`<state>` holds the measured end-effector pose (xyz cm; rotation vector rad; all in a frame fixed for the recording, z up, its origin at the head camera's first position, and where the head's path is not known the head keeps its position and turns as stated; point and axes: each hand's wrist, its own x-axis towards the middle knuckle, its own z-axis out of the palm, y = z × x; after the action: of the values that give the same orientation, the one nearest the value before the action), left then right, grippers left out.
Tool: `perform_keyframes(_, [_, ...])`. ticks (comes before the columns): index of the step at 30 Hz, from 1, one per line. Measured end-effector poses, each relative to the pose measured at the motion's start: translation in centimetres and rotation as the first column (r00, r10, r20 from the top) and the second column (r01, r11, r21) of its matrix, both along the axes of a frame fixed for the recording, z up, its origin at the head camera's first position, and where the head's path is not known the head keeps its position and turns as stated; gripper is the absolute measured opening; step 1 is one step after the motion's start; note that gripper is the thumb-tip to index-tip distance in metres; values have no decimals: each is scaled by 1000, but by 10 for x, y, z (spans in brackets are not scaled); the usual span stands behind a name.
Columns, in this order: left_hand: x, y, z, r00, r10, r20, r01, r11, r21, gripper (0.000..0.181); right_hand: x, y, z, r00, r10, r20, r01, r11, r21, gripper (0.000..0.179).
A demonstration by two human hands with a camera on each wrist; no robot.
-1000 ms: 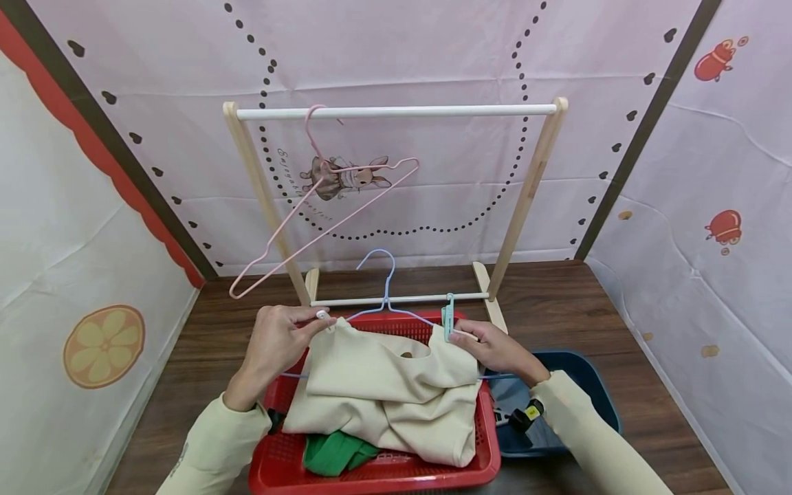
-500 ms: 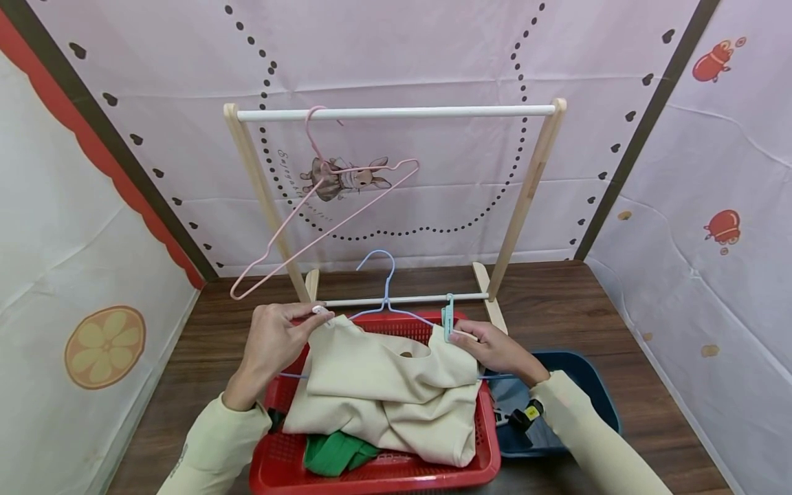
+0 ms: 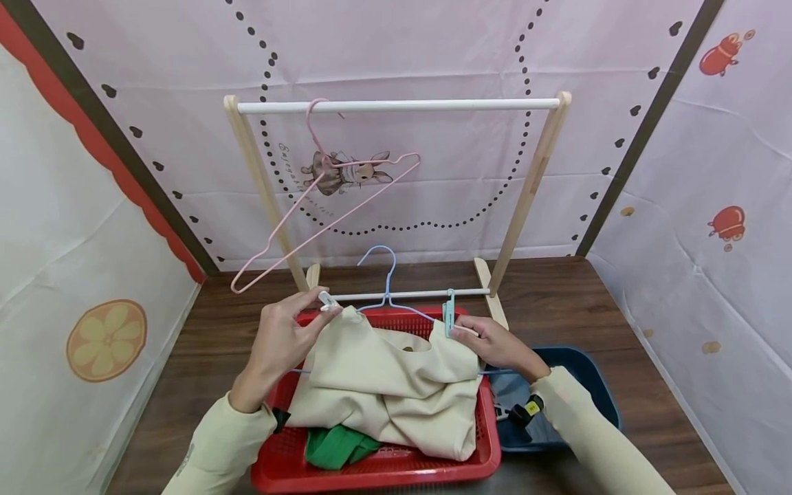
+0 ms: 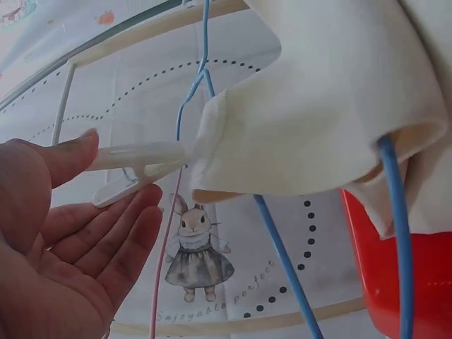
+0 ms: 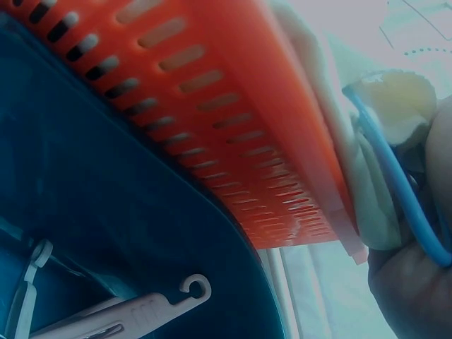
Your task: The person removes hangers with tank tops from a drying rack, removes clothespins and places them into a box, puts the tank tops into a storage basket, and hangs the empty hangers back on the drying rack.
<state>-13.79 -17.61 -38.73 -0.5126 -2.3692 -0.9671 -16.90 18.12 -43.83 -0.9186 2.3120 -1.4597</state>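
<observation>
A cream garment (image 3: 383, 364) lies over a blue hanger (image 3: 388, 275), whose hook stands up behind the neckline. My left hand (image 3: 287, 338) pinches a white clothespin (image 3: 328, 300) at the garment's left shoulder. In the left wrist view that clothespin (image 4: 138, 166) sits between thumb and fingers, its tip close to the cloth edge; contact is unclear. A teal clothespin (image 3: 448, 315) stands on the right shoulder. My right hand (image 3: 495, 342) grips the garment beside it, its fingers partly hidden. The right wrist view shows only part of this hand (image 5: 402, 293), beside the blue hanger bar.
Below the garment is a red basket (image 3: 489, 440) with a green cloth (image 3: 339, 445). A dark blue bin (image 3: 597, 392) at the right holds clothespins (image 5: 127, 318). Behind stands a wooden rack (image 3: 531, 185); a pink hanger (image 3: 322, 234) hangs from its white top rail (image 3: 433, 105).
My left hand has shifted slightly right and up, turning the white clothespin at the left shoulder. The cloth there has risen a little. The right hand keeps its place.
</observation>
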Motion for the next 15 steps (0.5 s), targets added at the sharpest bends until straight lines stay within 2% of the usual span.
perform_keyframes(7, [4,7,2,1000,-11,24,10,1000,29,42,0,0,3,1000,2,-3,-2,1000,3,19])
perform_keyframes(12, [9,16,5,996,-63,69,57,995,82,41,-1,0,2,1000,7,-19,-7,1000,0,19])
perform_keyframes(15, [12,22,6,990,-111,92,100,989,111,40,-7,2,-9,1000,7,-20,-7,1000,6,19])
